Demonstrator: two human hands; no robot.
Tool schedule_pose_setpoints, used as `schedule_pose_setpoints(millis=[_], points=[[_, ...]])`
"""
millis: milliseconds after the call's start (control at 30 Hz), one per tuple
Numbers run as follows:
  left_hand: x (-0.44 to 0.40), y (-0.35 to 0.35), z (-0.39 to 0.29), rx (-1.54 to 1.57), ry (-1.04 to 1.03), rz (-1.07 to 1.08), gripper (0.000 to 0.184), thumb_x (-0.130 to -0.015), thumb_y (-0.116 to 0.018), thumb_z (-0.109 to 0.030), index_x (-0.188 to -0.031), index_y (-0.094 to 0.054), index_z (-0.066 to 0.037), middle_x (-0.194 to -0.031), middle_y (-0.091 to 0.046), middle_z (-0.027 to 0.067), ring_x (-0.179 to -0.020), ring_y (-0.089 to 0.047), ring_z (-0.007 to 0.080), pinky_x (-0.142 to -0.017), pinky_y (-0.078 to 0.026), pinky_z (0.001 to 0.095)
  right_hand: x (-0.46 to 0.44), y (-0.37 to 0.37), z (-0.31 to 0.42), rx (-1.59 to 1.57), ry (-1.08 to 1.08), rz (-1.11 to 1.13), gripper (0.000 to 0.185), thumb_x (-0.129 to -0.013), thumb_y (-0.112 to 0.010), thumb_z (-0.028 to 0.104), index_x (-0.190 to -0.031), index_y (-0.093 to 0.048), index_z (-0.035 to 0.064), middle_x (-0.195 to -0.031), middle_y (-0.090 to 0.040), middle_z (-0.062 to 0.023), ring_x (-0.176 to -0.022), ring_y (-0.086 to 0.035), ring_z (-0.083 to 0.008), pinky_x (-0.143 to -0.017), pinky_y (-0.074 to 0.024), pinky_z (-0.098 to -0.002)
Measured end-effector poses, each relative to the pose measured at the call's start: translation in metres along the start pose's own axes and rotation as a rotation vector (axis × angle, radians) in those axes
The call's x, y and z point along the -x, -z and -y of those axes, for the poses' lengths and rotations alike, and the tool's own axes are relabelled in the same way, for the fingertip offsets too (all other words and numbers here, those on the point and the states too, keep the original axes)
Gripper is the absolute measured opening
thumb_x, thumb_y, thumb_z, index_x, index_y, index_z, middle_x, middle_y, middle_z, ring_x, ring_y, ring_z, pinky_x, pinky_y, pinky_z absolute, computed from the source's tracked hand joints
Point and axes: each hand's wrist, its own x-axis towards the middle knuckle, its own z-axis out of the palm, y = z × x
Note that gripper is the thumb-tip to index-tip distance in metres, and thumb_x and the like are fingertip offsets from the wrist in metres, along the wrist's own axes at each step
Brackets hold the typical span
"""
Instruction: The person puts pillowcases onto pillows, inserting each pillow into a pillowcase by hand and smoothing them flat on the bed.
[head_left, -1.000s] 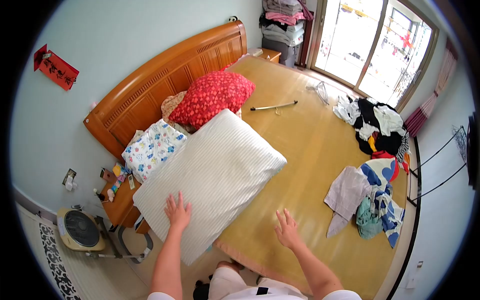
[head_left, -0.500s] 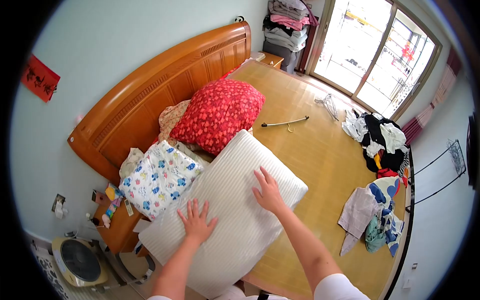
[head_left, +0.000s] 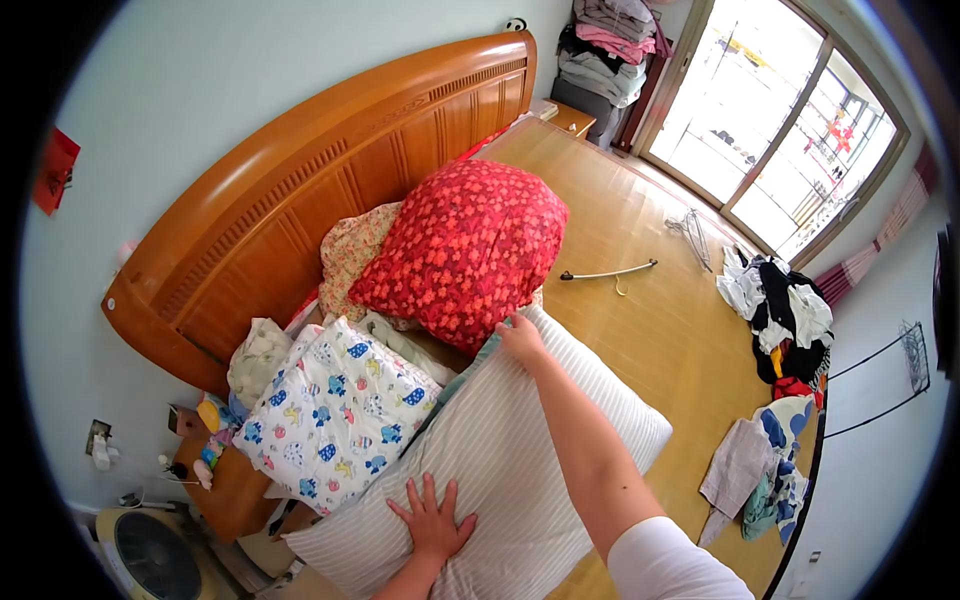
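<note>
A folded quilt with white and grey stripes (head_left: 590, 400) lies at the near side of the bed. My left hand (head_left: 435, 515) rests flat on its near part, fingers spread. At the quilt's far corner, my right hand (head_left: 518, 340) has its fingers curled over the edge, gripping it; the fingertips are partly hidden. A teal strip (head_left: 465, 378) shows along that edge. Just beyond my right hand is a red floral pillow (head_left: 465, 250). Left of the quilt lies white bedding with blue cartoon prints (head_left: 335, 420).
A clothes hanger (head_left: 610, 272) lies on the tan bed mat (head_left: 640, 330). Clothes are heaped in a dark-and-white pile (head_left: 775, 310) and a blue-and-grey pile (head_left: 755, 465) along the right edge. The wooden headboard (head_left: 330, 180) rises behind; a fan (head_left: 155, 555) stands lower left.
My right hand has gone from lying flat on the quilt to its far edge and taken hold there. The teal strip has come into sight. The camera view has shifted slightly.
</note>
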Motion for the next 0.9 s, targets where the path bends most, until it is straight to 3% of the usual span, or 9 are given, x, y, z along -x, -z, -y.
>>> schedule_pose_setpoints(millis=[233,367,500,567,633,733,800,833,900], points=[[-0.009,-0.024,0.013,0.069,0.013,0.051,0.077,-0.075,-0.057,-0.057,-0.139,-0.039,-0.019,-0.149,-0.022,0.0263,-0.133,-0.017,0.0538,-0.092,-0.001,0.0814,-0.058,-0.04,-0.054,-0.377,-0.241,0.07,0.051,-0.084,-0.069,0.031,-0.124,-0.056,0.0022,-0.119,-0.061,-0.011,-0.109,-0.057,-0.0253,-0.093,-0.0451,-0.0353],[-0.01,-0.043,0.023,0.093,-0.007,0.075,0.078,-0.07,-0.06,-0.057,-0.134,-0.042,-0.015,-0.146,-0.023,0.0287,-0.131,-0.018,0.0546,-0.091,-0.001,0.082,-0.112,-0.054,-0.092,-0.326,-0.405,0.093,0.115,-0.064,-0.084,0.045,-0.145,-0.019,-0.0039,-0.145,-0.034,-0.0185,-0.129,-0.041,-0.0361,-0.104,-0.0388,-0.0395],[-0.017,-0.049,0.026,0.096,0.026,0.088,0.074,-0.07,-0.059,-0.062,-0.13,-0.048,-0.02,-0.146,-0.026,0.0243,-0.131,-0.022,0.0511,-0.091,-0.008,0.0804,-0.121,-0.049,-0.074,-0.092,-0.463,-0.118,0.149,-0.046,-0.084,0.065,-0.146,0.0,-0.0062,-0.152,-0.003,-0.0273,-0.143,-0.005,-0.0378,-0.117,-0.0125,-0.0448],[-0.029,-0.039,0.023,0.193,0.154,0.364,0.089,-0.065,-0.067,-0.052,-0.142,-0.038,-0.02,-0.152,-0.017,0.0232,-0.137,-0.013,0.0483,-0.099,-0.001,0.0772,-0.128,-0.046,-0.066,0.003,-0.529,-0.152,0.155,-0.042,-0.083,0.069,-0.147,0.008,-0.0017,-0.153,0.002,-0.0278,-0.144,0.004,-0.038,-0.117,-0.0057,-0.0457],[-0.028,-0.052,0.029,0.209,0.151,0.336,0.085,-0.064,-0.067,-0.052,-0.139,-0.041,-0.02,-0.152,-0.019,0.0234,-0.137,-0.014,0.0483,-0.099,-0.002,0.0773,-0.143,-0.05,-0.078,-0.007,-0.491,-0.166,0.158,-0.04,-0.083,0.069,-0.148,0.011,0.0033,-0.154,0.007,-0.0248,-0.144,0.008,-0.0349,-0.117,-0.0035,-0.0478],[-0.025,-0.068,0.036,0.251,0.138,0.282,0.082,-0.064,-0.068,-0.051,-0.137,-0.045,-0.02,-0.151,-0.02,0.0238,-0.136,-0.015,0.0483,-0.098,-0.004,0.0774,-0.16,-0.059,-0.096,-0.004,-0.339,-0.196,0.153,-0.043,-0.087,0.062,-0.149,0.007,0.0047,-0.156,0.001,-0.0205,-0.145,-0.002,-0.0316,-0.117,-0.009,-0.044],[-0.023,-0.076,0.038,0.281,0.133,0.257,0.082,-0.065,-0.068,-0.051,-0.137,-0.044,-0.02,-0.151,-0.02,0.024,-0.136,-0.015,0.0485,-0.098,-0.004,0.0774,-0.166,-0.071,-0.108,-0.201,-0.06,-0.366,0.117,-0.056,-0.088,0.045,-0.145,-0.027,0.0029,-0.147,-0.034,-0.0195,-0.133,-0.037,-0.0296,-0.109,-0.032,-0.0386],[-0.023,-0.079,0.038,0.28,0.117,0.231,0.083,-0.065,-0.068,-0.051,-0.138,-0.042,-0.021,-0.151,-0.019,0.024,-0.136,-0.015,0.0486,-0.098,-0.004,0.0772,-0.166,-0.069,-0.109,-0.198,-0.059,-0.365,0.117,-0.056,-0.088,0.045,-0.145,-0.027,0.0029,-0.147,-0.034,-0.0195,-0.133,-0.037,-0.0296,-0.109,-0.032,-0.0386],[-0.02,-0.084,0.038,0.283,0.101,0.205,0.085,-0.064,-0.069,-0.051,-0.139,-0.041,-0.021,-0.151,-0.019,0.0239,-0.136,-0.014,0.0487,-0.099,-0.004,0.077,-0.151,-0.058,-0.09,-0.417,-0.246,-0.138,0.063,-0.069,-0.081,0.024,-0.122,-0.058,0.0003,-0.115,-0.064,-0.015,-0.101,-0.062,-0.0258,-0.089,-0.0483,-0.0331]])
